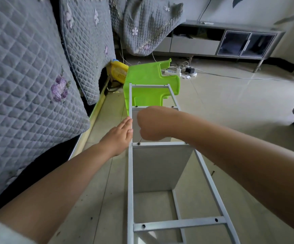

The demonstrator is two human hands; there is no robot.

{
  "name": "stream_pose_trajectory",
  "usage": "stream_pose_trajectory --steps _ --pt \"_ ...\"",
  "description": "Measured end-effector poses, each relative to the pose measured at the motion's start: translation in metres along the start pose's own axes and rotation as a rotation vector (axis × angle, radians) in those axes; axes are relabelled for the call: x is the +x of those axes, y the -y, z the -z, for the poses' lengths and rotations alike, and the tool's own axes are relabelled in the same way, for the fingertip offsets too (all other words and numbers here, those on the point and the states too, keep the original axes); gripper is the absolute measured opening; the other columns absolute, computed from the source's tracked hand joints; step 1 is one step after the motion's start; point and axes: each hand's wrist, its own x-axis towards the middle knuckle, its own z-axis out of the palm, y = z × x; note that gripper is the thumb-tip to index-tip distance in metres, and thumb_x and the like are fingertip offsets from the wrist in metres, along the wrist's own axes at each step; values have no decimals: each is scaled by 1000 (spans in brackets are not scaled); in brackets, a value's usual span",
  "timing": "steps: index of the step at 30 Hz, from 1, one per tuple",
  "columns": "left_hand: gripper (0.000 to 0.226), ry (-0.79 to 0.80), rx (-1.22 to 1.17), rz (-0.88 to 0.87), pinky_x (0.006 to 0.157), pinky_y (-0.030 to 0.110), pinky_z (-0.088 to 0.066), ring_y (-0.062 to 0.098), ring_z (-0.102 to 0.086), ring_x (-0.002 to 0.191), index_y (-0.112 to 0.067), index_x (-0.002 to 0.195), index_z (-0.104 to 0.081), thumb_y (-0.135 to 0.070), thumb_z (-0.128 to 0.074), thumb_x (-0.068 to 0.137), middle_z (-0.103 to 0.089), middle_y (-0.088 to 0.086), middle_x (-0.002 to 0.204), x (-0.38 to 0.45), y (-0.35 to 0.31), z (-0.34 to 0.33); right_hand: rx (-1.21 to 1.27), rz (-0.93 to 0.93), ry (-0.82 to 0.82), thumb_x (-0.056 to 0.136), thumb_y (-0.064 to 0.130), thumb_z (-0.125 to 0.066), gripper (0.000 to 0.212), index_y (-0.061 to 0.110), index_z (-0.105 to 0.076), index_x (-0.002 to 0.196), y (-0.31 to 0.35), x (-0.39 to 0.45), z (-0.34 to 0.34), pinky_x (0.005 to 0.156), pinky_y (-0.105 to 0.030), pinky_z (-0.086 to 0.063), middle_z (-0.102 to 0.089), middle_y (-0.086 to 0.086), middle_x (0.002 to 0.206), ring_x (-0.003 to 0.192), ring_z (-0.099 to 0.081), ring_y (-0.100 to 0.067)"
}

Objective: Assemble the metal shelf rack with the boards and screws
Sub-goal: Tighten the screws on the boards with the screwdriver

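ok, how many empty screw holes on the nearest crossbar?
2 on the nearest crossbar: left hole near the left rail, right hole near the right rail. No screw in either. Nothing covers the bar.

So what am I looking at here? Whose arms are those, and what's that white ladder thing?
This picture comes from a camera worn on a person's head, so you see their own two arms reaching out. The white ladder thing is a metal shelf rack lying on its side on the floor. A grey board is already fitted in it. The left hand rests flat against the frame to steady it. The right hand is curled in a grip around a small tool, hard to make out, at a screw. Behind sits a tipped-over green plastic stool.
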Motion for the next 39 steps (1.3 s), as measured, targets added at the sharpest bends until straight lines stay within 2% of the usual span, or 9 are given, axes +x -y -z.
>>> stream_pose_trajectory --steps 3,7,10,14,19,23,26,34,39 --pt "43 -15 -25 25 102 27 -28 23 -31 134 -9 143 -28 -18 -25 101 -27 9 150 -4 -4 2 -15 4 44 97 5 -28 41 9 -27 56 8 3 7 40 -16 -30 -30 1 63 46 -47 -10" --pt "45 -4 11 -13 103 25 -25 22 -26 137 -7 144 -26 -18 -21 101 -24 12 151 -6 -5 3 208 -109 82 94 1 -31 36 2 -35 59 -2 6 8 21 -12 -21 -38 -7 50 24 -37 -13" --pt "48 1 82 -40 111 26 -16 16 -15 143 -10 148 -15 -23 -16 101 -7 4 157 -3 0 3 538 -249 65 94 7 -40 23 -2 -53 78 -28 0 0 32 -10 -26 -36 -4 34 27 -33 -15" --pt "48 1 317 -96 116 35 -10 11 -2 144 -12 147 -15 -23 -18 100 -2 1 157 11 -4 8 783 -424 -201 94 12 -46 26 -8 -59 104 -88 -17 -28 37 -16 -27 -32 -6 54 43 -29 -17" --pt "45 113 289 -320 114 30 -13 9 -11 143 -14 144 -29 -28 -25 101 -18 0 155 31 -57 -5 825 -705 -479 95 10 -37 30 -3 -61 106 -167 -24 -98 50 -26 -32 -44 -6 62 52 -39 -21" --pt "53 221 196 -418 87 27 -39 26 -52 111 -10 107 -62 -49 -28 92 -61 13 114 45 -100 -24 673 -782 -275 96 10 -32 35 3 -54 124 -192 -13 -182 81 -31 -42 -59 -19 116 98 -54 -32" --pt "45 276 265 -453 60 30 -22 21 -40 65 -18 58 -39 -43 -39 95 -43 -1 61 47 -116 -38 616 -777 -89 95 6 -32 39 6 -49 130 -187 -6 -249 94 -30 -41 -52 -18 130 118 -50 -31" --pt "46 329 154 -411 59 31 -23 16 -36 57 -16 56 -30 -38 -31 97 -36 0 57 51 -117 -48 611 -759 239 90 9 -42 32 6 -52 121 -150 -9 -358 88 -29 -46 -56 -13 122 112 -54 -27" --pt "50 348 129 -340 51 15 -29 13 -38 55 -11 56 -32 -41 -28 96 -38 3 57 54 -118 -49 440 -744 479 84 13 -56 33 9 -57 116 -147 -14 -372 86 -32 -49 -57 -7 122 113 -56 -23"
